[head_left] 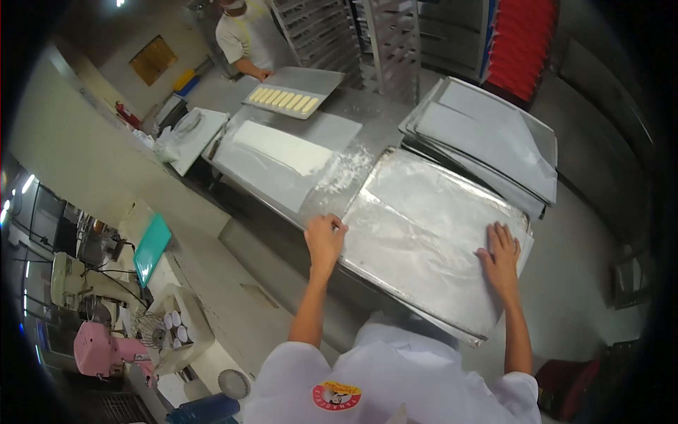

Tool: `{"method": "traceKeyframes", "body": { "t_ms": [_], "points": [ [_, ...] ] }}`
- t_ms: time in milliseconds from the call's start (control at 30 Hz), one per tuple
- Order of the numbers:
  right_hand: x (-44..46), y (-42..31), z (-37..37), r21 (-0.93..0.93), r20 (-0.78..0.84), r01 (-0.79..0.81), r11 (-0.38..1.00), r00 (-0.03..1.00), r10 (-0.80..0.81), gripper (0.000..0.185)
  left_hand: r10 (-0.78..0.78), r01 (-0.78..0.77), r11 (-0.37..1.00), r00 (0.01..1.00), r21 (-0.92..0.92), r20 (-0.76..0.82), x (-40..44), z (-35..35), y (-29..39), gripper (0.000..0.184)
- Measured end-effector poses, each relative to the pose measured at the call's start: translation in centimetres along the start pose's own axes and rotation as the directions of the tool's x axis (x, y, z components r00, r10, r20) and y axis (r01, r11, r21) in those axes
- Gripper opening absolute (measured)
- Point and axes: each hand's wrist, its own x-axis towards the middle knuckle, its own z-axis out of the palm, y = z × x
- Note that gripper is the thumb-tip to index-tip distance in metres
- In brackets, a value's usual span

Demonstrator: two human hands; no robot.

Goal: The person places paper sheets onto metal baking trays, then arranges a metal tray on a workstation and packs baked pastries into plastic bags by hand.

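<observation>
In front of me a metal baking tray (395, 283) carries a wrinkled, shiny liner sheet (424, 226); whether it is paper or plastic I cannot tell. My left hand (325, 244) is closed at the tray's left edge, with thumb and fingers pinched together. What sits between them is too small to make out. Toward the right side of the sheet lies my right hand (501, 258), its fingers spread flat on the surface and holding nothing.
Stacked trays (487, 134) stand beyond mine. A co-worker (251, 35) holds a tray (311, 81) with a row of pale dough pieces (282, 99). Rolled dough (282, 147) and scattered flour (351, 167) cover part of the steel table. Tall racks (392, 49) stand behind. A pink mixer (106, 350) is at lower left.
</observation>
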Motion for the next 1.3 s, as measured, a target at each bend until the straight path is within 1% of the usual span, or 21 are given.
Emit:
{"method": "traceKeyframes", "body": {
  "t_ms": [67, 100, 133, 267, 333, 400, 467, 533, 600, 667, 733, 767, 833, 867, 900, 933, 1067, 1133, 1200, 1233, 1300],
  "points": [
    [0.5, 0.8, 0.0, -0.031, -0.028, -0.138, 0.99, 0.99, 0.137, 0.063, 0.004, -0.004, 1.0, 1.0, 0.01, -0.019, 0.2, 0.2, -0.1, 0.022],
    [0.6, 0.8, -0.2, -0.036, 0.001, -0.151, 0.988, 0.989, 0.151, 0.063, 0.038, -0.041, 0.999, 0.996, -0.034, -0.084, 0.0, 0.5, -0.3, 0.026],
    [0.6, 0.8, -0.1, -0.04, 0.015, -0.142, 0.989, 0.99, 0.143, 0.063, 0.06, -0.071, 0.995, 0.988, -0.076, -0.145, -0.6, 0.6, -0.5, 0.03],
    [0.9, 1.0, -0.3, 0.007, 0.041, -0.133, 0.991, 0.99, 0.132, 0.065, 0.075, -0.08, 0.988, 0.996, -0.132, -0.047, -1.4, 1.0, -1.1, 0.035],
    [1.3, 1.5, -0.7, 0.018, 0.057, -0.145, 0.989, 0.988, 0.143, 0.065, 0.062, -0.072, 0.985, 0.996, -0.156, -0.068, -1.7, 1.3, -1.2, 0.036],
    [2.1, 2.3, -1.0, 0.012, 0.11, -0.087, 0.996, 0.99, 0.085, 0.065, 0.052, -0.056, 0.988, 0.998, -0.143, -0.032, -1.9, 1.2, -1.1, 0.038],
    [2.5, 2.6, -1.4, 0.018, 0.114, -0.108, 0.994, 0.988, 0.106, 0.066, 0.061, -0.074, 0.986, 0.994, -0.148, -0.086, -1.9, 1.4, -1.0, 0.038],
    [2.9, 3.1, -1.4, 0.038, 0.125, -0.067, 0.997, 0.99, 0.062, 0.066, 0.064, -0.073, 0.988, 0.995, -0.133, -0.075, -1.8, 1.4, -0.6, 0.038],
    [3.1, 3.7, -1.0, 0.072, 0.084, -0.052, 0.996, 0.995, 0.046, 0.07, 0.034, -0.041, 0.996, 0.995, -0.078, -0.094, -1.9, 1.1, -0.4, 0.039],
    [3.6, 4.5, -0.2, 0.084, -0.042, -0.074, 0.994, 0.996, 0.077, 0.075, 0.04, -0.047, 0.997, 0.992, -0.06, -0.12, -2.1, 1.0, 0.1, 0.041],
    [4.7, 5.1, 0.0, 0.072, -0.084, -0.06, 0.996, 0.994, 0.066, 0.076, 0.223, -0.216, 0.975, 0.94, 0.053, -0.26, -2.8, 1.1, 1.5, 0.042],
    [4.8, 5.6, -0.2, 0.058, -0.132, -0.048, 0.997, 0.99, 0.055, 0.077, 0.23, -0.228, 0.973, 0.943, 0.038, -0.239, -3.5, 1.2, 2.3, 0.042],
    [5.2, 5.8, -0.8, 0.064, -0.105, -0.073, 0.995, 0.991, 0.08, 0.076, 0.467, -0.464, 0.881, 0.884, -0.092, 0.012, -5.0, 1.1, 3.8, 0.048],
    [5.6, 5.7, -0.9, 0.087, -0.079, -0.065, 0.994, 0.994, 0.072, 0.075, 0.479, -0.474, 0.874, 0.878, -0.105, 0.018, -5.8, 1.2, 4.6, 0.048],
    [5.7, 5.6, -0.9, 0.098, -0.141, -0.042, 0.994, 0.988, 0.056, 0.07, 0.509, -0.501, 0.859, 0.859, -0.106, 0.062, -7.0, 1.4, 5.4, 0.05],
    [6.0, 5.6, -1.1, 0.095, -0.143, -0.05, 0.994, 0.988, 0.063, 0.07, 0.535, -0.525, 0.844, 0.839, -0.104, 0.104, -8.1, 1.5, 6.2, 0.052],
    [6.9, 5.9, -1.2, 0.059, -0.025, -0.148, 0.987, 0.988, 0.15, 0.055, 0.566, -0.543, 0.824, 0.805, -0.161, 0.178, -10.6, 1.5, 8.3, 0.06],
    [7.5, 6.2, -1.1, 0.06, 0.008, -0.191, 0.98, 0.982, 0.191, 0.051, 0.631, -0.593, 0.776, 0.731, -0.217, 0.26, -11.3, 1.5, 8.7, 0.065],
    [7.6, 6.4, -1.1, 0.163, 0.057, -0.21, 0.964, 0.977, 0.204, 0.041, 0.644, -0.6, 0.765, 0.711, -0.233, 0.282, -11.6, 1.8, 8.7, 0.067],
    [7.8, 6.6, -0.8, 0.162, 0.054, -0.213, 0.963, 0.977, 0.207, 0.041, 0.642, -0.6, 0.767, 0.714, -0.227, 0.28, -11.7, 2.1, 8.6, 0.068],
    [7.9, 7.1, 0.1, 0.176, -0.018, -0.104, 0.979, 0.994, 0.109, 0.032, 0.638, -0.595, 0.77, 0.714, -0.228, 0.289, -11.9, 2.5, 8.5, 0.068]
  ]
}}
